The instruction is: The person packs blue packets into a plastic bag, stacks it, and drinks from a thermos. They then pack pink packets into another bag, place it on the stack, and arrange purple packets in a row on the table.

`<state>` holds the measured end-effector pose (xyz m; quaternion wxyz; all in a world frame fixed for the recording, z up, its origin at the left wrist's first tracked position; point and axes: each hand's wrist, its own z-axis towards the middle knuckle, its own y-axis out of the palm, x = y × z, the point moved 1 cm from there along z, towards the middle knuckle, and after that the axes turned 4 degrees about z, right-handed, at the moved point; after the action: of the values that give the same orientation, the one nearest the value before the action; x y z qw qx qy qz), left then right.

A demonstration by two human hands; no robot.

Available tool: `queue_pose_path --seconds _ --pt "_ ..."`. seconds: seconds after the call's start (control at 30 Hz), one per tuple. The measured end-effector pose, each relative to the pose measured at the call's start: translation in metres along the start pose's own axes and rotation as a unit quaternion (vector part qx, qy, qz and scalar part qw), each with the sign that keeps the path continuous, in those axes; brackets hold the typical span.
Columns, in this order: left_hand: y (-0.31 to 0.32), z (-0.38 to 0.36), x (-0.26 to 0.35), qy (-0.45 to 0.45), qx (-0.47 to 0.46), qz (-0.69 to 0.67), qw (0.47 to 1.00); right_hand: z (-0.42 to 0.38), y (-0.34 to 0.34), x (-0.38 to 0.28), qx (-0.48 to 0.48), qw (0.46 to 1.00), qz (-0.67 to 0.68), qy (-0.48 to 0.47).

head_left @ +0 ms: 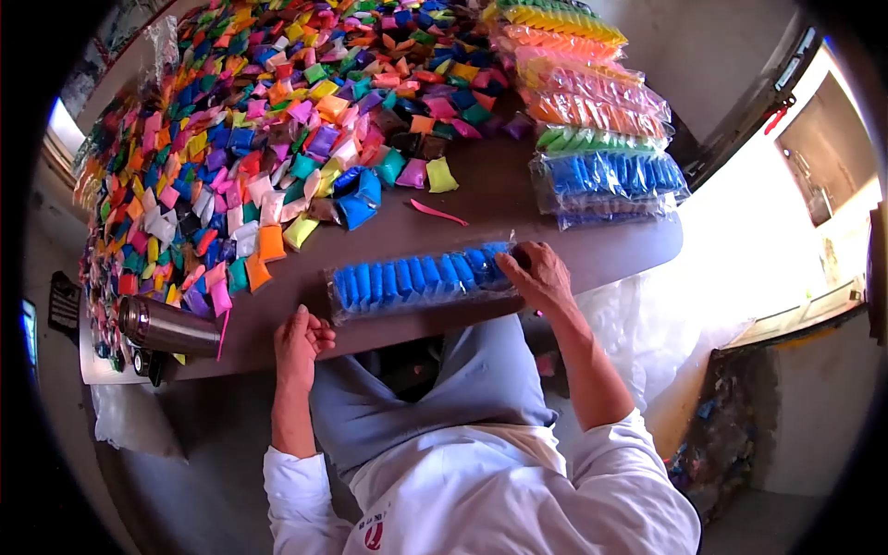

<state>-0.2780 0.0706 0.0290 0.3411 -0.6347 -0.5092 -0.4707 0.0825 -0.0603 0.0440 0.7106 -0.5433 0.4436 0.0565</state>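
Note:
A long clear plastic bag [416, 280] filled with a row of blue packets lies flat along the table's near edge. My right hand [541, 276] grips its right end, fingers closed on the plastic. Just off the bag's lower left corner is my left hand [303, 342], its fingers loosely curled and apart, with nothing visible in them. Beyond the bag, a thin pink strip [438, 213] rests on the dark tabletop [490, 203].
Loose coloured packets [277, 139] are heaped over the table's left and far side. Filled bags [606, 176] in several colours are stacked at the right. A metal flask [171, 324] lies at the left edge. Clear plastic sheeting [620, 324] hangs beside the table's right end.

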Motion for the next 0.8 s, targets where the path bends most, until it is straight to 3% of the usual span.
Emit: queue_pose_path --seconds 0.13,0.2,0.37,0.43,0.7,0.8 --pt "-0.001 0.001 -0.001 -0.014 0.011 0.024 1.0 0.0 0.005 0.002 -0.002 0.999 0.054 -0.003" --pt "0.0 0.001 0.004 -0.02 0.016 0.043 0.999 -0.002 0.005 0.001 -0.016 0.977 0.211 0.014" --pt "0.002 0.004 0.004 -0.023 0.007 0.056 0.998 -0.002 0.016 0.003 0.024 0.963 0.264 -0.043" --pt "0.002 0.005 0.002 -0.027 0.01 0.053 0.998 -0.006 0.015 0.001 -0.002 0.942 0.335 -0.001" --pt "0.018 -0.001 -0.004 0.028 0.073 0.15 0.986 -0.043 -0.015 0.013 0.063 0.952 0.294 0.052" --pt "0.026 -0.007 -0.006 0.082 0.08 0.205 0.972 -0.06 -0.019 0.038 0.078 0.935 0.337 0.072"
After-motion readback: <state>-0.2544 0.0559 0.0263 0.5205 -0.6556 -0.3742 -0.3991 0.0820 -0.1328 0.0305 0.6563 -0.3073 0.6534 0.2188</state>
